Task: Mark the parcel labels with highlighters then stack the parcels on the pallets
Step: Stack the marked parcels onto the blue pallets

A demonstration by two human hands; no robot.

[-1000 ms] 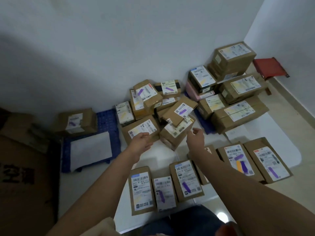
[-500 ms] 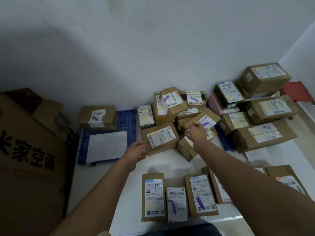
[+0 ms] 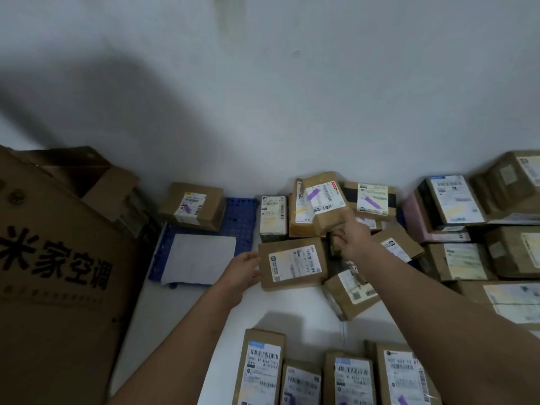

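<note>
At the pile's front edge, left hand [image 3: 244,266] touches a parcel [image 3: 293,264], fingers relaxed; right hand's [image 3: 352,239] grip unclear.

The large cardboard carton [image 3: 58,273] at left reads 米家空调 in big black characters. Parcel label print is too blurred to read.

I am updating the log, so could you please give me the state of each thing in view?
Left hand: open, touching the flat parcel's left edge.
Right hand: state unclear, reaching into the pile.
Flat parcel: lying flat, label up.
Blue pallet: holds one purple-marked parcel and white paper.
Large carton: flaps open.
</note>
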